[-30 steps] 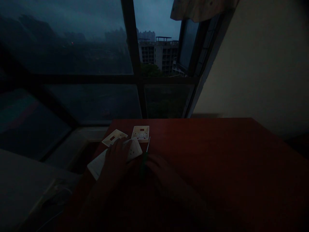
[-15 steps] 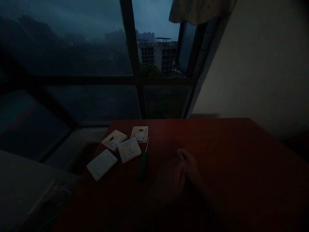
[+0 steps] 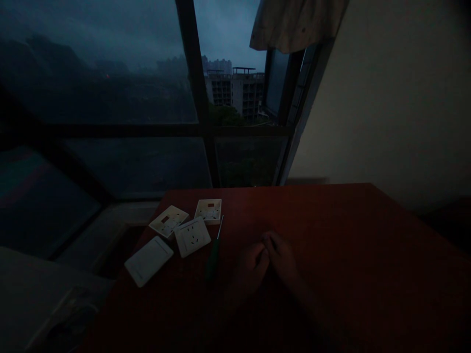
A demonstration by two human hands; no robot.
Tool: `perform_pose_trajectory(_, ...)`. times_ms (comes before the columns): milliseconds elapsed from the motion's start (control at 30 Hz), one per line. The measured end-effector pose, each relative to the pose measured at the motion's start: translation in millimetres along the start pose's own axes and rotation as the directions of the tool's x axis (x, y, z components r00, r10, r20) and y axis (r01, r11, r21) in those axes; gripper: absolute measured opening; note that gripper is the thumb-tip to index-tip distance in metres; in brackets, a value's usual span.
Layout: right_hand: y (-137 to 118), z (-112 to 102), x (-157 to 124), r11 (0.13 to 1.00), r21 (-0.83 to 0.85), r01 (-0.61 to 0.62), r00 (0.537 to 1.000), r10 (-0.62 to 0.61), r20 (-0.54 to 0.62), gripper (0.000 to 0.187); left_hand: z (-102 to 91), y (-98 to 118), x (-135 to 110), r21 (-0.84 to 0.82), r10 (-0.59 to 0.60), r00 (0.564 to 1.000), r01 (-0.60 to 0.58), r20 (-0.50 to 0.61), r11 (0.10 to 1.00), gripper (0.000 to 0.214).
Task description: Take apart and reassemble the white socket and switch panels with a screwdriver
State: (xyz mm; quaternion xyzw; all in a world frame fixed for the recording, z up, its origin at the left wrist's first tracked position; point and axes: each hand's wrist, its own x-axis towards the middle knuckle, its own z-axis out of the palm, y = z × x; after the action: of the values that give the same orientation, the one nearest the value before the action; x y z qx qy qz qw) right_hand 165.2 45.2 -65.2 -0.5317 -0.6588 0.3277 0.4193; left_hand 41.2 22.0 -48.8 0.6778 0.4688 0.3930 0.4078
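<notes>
Over the red-brown table (image 3: 331,225), my left hand (image 3: 252,267) and my right hand (image 3: 282,257) meet at the fingertips. Both have curled, closed fingers; anything between them is hidden in the dark. A screwdriver (image 3: 212,259) with a green handle lies just left of my left hand, its shaft pointing away from me. Beyond it rests a white socket faceplate (image 3: 192,237) with slots facing up. Two open white wall boxes, one square-on (image 3: 208,210) and one turned (image 3: 169,220), are behind it. Nearer the left edge lies a plain white plate (image 3: 149,261).
Dark window frames (image 3: 204,130) run behind and left of the table, with buildings outside. A curtain (image 3: 294,24) hangs at the upper right, beside a pale wall (image 3: 386,108). Below the table's left side is a dim ledge (image 3: 114,225).
The view has shifted, so the table and its things appear lower and further left. My left hand has turned and drawn back slightly from overlapping my right; the fingertips still meet.
</notes>
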Motion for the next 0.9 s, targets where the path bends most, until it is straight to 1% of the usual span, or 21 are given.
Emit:
perform_pose_trajectory(233, 1, 1, 0, 1.0, -0.017, 0.009, 1.0, -0.009, 0.007, 0.028, -2.0, 0, 1, -0.017, 0.009, 1.0, -0.009, 0.025, 1.0, 0.023)
perform_pose_trajectory(367, 5, 3, 1, 1.0, -0.02, 0.021, 1.0, -0.021, 0.009, 0.028, -3.8, -3, 2, 0.0, 0.001, 0.999, -0.001, 0.043, 1.0, 0.023)
perform_pose_trajectory(700, 2, 3, 3, 0.999, -0.015, 0.042, 0.999, -0.041, 0.011, 0.029, -3.7, -6, 2, 0.015, 0.004, 1.0, -0.004, 0.031, 1.0, 0.024)
perform_pose_trajectory(900, 7, 7, 3, 0.999, -0.025, 0.025, 1.0, -0.025, 0.003, 0.03, -3.5, -10, 2, 0.012, -0.008, 1.0, 0.007, 0.02, 1.0, 0.024)
